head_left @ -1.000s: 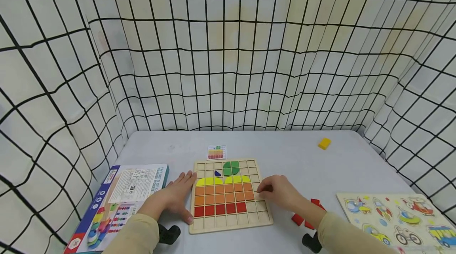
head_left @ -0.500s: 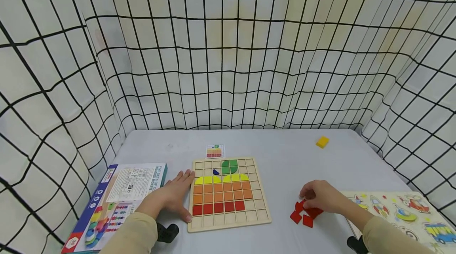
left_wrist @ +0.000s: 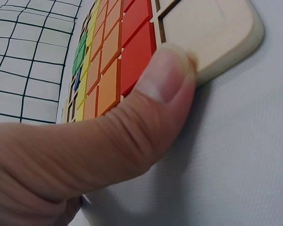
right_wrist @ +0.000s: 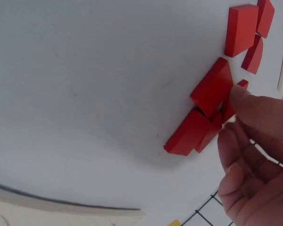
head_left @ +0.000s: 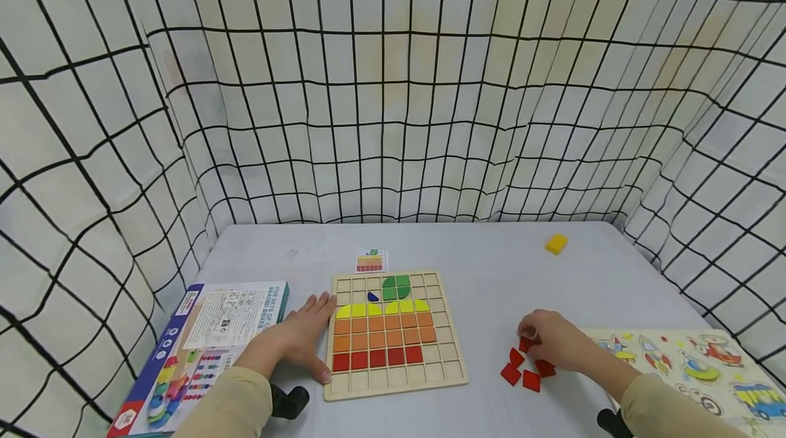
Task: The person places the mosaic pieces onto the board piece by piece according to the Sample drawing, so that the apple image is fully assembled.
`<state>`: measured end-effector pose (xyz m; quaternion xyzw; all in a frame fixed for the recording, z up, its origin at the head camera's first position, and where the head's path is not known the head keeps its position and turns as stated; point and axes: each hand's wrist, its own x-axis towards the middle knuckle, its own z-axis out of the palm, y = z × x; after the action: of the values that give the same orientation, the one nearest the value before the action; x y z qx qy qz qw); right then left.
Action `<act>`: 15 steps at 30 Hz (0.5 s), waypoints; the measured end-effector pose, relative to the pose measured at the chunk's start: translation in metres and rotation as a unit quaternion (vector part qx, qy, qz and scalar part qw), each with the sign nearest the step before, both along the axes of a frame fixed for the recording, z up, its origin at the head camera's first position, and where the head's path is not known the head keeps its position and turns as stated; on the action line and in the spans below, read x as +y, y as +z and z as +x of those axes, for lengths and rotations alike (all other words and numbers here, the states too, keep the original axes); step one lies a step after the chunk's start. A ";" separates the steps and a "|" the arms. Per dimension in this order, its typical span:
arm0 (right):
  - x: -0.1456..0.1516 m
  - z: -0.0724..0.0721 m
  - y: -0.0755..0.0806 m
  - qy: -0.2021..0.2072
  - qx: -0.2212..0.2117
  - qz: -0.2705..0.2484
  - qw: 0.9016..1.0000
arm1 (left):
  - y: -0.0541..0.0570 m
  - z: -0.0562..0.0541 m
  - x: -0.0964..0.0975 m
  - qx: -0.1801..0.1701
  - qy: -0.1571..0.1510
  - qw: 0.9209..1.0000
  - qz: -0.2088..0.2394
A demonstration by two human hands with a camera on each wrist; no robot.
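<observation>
A wooden grid board [head_left: 393, 383] holds rows of red, orange and yellow tiles, with green pieces and a small blue one higher up. My left hand [head_left: 301, 339] rests at its left edge with fingers spread; in the left wrist view the thumb [left_wrist: 165, 75] presses the board's rim beside a red tile [left_wrist: 139, 54]. At the right, my right hand [head_left: 555, 339] reaches into a loose group of red tiles [head_left: 531, 380]. The right wrist view has its thumb and curled fingers [right_wrist: 231, 136] pinching one red tile [right_wrist: 228, 108] among the others.
A small picture card [head_left: 371, 260] lies behind the board. A printed box [head_left: 215, 342] stands at the left, a picture puzzle board [head_left: 694, 363] at the right. A yellow block [head_left: 556, 244] sits far right. Black netting [head_left: 399, 124] surrounds the white table.
My right hand has moved from the board's right side to the red tiles, and some tiles there have shifted slightly apart. The left hand has stayed at the board's edge.
</observation>
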<state>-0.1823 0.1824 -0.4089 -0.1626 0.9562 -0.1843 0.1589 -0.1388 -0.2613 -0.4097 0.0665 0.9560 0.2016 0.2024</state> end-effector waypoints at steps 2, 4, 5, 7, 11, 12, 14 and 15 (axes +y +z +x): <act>-0.002 -0.001 0.001 -0.011 0.002 0.017 1.000 | 0.000 0.000 0.000 -0.002 0.001 1.000 0.001; -0.004 -0.001 0.002 -0.016 0.004 0.026 1.000 | 0.001 0.000 0.000 -0.004 0.002 1.000 0.002; -0.004 0.000 0.002 -0.014 0.004 0.021 1.000 | 0.001 0.000 0.000 -0.004 0.002 1.000 0.002; -0.005 0.001 0.003 -0.016 0.000 0.002 1.000 | 0.001 0.000 0.001 -0.005 0.002 1.000 0.002; -0.005 0.003 0.004 -0.009 0.006 -0.037 0.999 | 0.001 0.001 0.001 -0.004 0.001 1.000 0.003; -0.005 0.003 0.005 -0.008 0.012 -0.047 0.999 | 0.001 0.001 0.001 -0.003 0.001 1.000 0.003; -0.008 0.002 0.007 -0.005 0.028 -0.063 0.998 | 0.001 0.001 0.001 -0.003 0.002 1.000 0.004; -0.010 0.001 0.008 -0.003 0.037 -0.071 0.997 | 0.001 0.001 0.001 -0.003 0.002 1.000 0.004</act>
<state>-0.1812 0.1724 -0.4013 -0.1775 0.9464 -0.2460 0.1108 -0.1375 -0.2607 -0.4088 0.0645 0.9547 0.2064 0.2044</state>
